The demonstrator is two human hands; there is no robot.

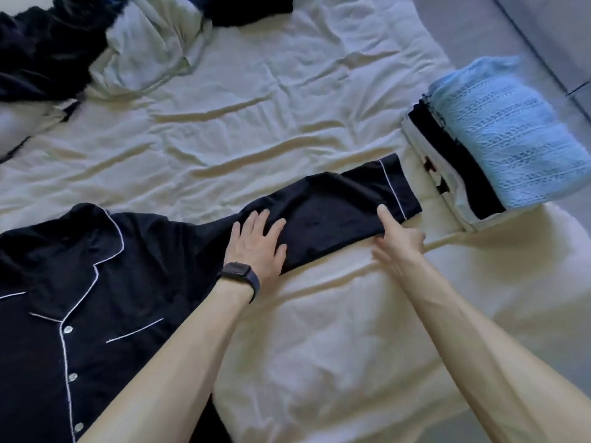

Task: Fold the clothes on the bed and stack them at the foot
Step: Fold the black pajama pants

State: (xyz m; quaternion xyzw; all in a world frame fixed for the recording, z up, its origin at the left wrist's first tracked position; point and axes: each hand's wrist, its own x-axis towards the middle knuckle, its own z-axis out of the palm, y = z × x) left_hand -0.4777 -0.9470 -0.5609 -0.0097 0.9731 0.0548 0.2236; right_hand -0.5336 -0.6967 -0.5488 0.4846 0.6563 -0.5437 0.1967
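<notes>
Two hands of ours lie flat on a navy pyjama shirt with white piping, spread on the bed over wrinkled cream bedding, grey floor beyond: our left hand and right hand each rest with grip apart, fingers straight, on its outstretched sleeve. A folded stack topped by a blue knit sits at the bed's right edge, and unfolded dark clothes lie far left. Red marks on one white folded piece are too small to read.

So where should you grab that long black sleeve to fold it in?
Probably pinch the white-piped cuff, coming from the right. The sleeve lies flat, stretched rightward, so the cuff is its free end, beside the right hand; the left hand presses flat mid-sleeve.
</notes>
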